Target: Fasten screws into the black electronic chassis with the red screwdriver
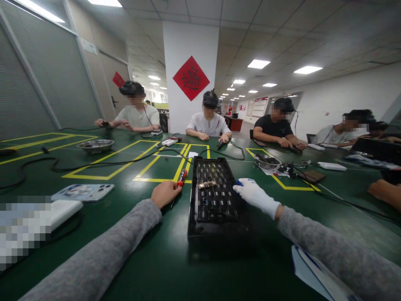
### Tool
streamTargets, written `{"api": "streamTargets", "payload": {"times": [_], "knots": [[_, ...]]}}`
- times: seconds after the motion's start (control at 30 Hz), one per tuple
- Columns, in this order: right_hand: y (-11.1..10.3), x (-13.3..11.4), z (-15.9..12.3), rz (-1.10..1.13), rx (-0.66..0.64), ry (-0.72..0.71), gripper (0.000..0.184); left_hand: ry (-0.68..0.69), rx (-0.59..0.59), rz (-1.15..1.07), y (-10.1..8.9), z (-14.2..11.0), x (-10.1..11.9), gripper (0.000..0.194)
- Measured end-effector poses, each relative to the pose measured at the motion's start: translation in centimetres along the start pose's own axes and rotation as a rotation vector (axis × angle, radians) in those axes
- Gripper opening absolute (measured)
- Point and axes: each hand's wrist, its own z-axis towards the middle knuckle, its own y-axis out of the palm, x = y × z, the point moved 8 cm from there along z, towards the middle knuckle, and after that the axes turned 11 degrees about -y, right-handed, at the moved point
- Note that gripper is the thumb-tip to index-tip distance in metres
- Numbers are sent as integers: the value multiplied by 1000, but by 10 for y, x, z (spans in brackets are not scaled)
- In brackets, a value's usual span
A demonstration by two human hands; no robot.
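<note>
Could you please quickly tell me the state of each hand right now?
Left hand: closed, holding a red-and-black screwdriver.
Right hand: gloved, partly curled at the right edge of the black tray; whether it grips anything cannot be told.

Yellow lines on a green desk

The tray is black, the strip inside it pale gold. The screwdriver handle is red and black, the glove white with blue, the sleeves mottled grey. Black characters mark the red diamond sign; the phone is pale blue.
</note>
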Motion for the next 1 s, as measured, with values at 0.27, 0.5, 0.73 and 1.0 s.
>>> {"api": "streamTargets", "payload": {"times": [0.27, 0.5, 0.73, 1.0], "knots": [[23, -10, 3, -3, -50, -20, 34, 17, 41, 20, 1, 3, 3, 41], [10, -8, 4, -71, -100, 8, 47, 14, 26, 22, 5, 4, 3, 39], [-27, -56, 7, 209, 96, -230, 41, 103, 125, -204, -19, 2, 17, 40], [-11, -93, 32, 1049, 130, -211, 35, 494, 24, -629, -62, -45, 105, 38]]}}
